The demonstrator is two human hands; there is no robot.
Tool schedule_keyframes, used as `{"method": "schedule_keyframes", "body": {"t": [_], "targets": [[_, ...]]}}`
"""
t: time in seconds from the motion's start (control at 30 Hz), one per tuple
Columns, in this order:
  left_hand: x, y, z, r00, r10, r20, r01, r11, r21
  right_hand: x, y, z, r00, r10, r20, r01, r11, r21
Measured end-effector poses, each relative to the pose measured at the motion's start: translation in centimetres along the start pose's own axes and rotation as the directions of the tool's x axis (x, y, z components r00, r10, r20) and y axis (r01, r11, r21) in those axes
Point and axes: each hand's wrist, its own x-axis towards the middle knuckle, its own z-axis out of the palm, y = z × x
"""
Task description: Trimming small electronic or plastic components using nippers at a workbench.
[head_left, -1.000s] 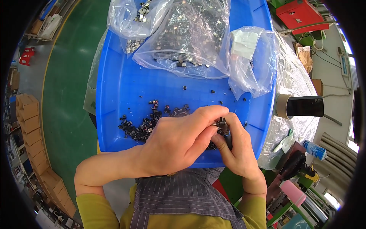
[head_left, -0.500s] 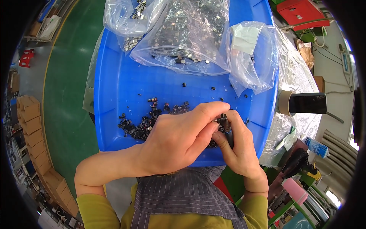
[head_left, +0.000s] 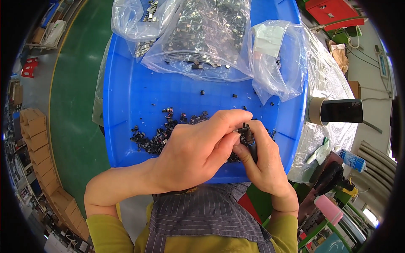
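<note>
Over the near side of a blue tray [head_left: 126,90], both my hands meet. My right hand [head_left: 266,158] is closed round dark-handled pliers [head_left: 250,145], whose small jaws point up and away from me. The thumb and fingertips of my left hand [head_left: 198,154] pinch a small black part [head_left: 242,130] at the jaws; the hand hides most of it. A heap of small black parts [head_left: 154,141] lies in the tray beside and partly under my left hand, some with shiny metal faces.
Far in the tray lie clear plastic bags: a large one [head_left: 202,38] full of small parts, one at left [head_left: 130,25], one at right [head_left: 276,71] with a pale label. A tape roll [head_left: 315,111] holding a phone [head_left: 341,111] stands beyond the right rim.
The pliers have tilted slightly in my right hand, and their jaws show more plainly beside the small part. My hands stay almost in place; the whole view has shifted a little.
</note>
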Motion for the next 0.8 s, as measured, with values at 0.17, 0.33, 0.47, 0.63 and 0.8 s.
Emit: {"method": "schedule_keyframes", "body": {"t": [0.17,0.33,0.47,0.63,0.8], "targets": [[-0.17,-0.20,-0.30,0.994,-0.100,0.048,0.104,0.991,-0.080,0.19,-0.18,0.38,1.000,0.017,-0.010,-0.017,1.000,0.003],[-0.03,0.01,0.01,0.993,-0.106,0.044,0.109,0.992,-0.070,0.15,0.11,0.18,1.000,0.002,-0.016,-0.002,1.000,0.022],[-0.11,-0.16,-0.31,0.994,-0.097,0.054,0.101,0.992,-0.072,0.17,-0.01,0.40,1.000,0.006,-0.017,-0.006,1.000,0.007],[-0.10,-0.07,-0.06,0.995,-0.088,0.050,0.091,0.993,-0.070,0.01,0.17,0.20,1.000,-0.006,-0.016,0.006,1.000,0.004],[0.09,0.08,-0.36,0.980,-0.165,0.107,0.179,0.974,-0.138,-0.07,0.49,0.21,0.998,-0.063,-0.029,0.061,0.997,-0.052]]}}
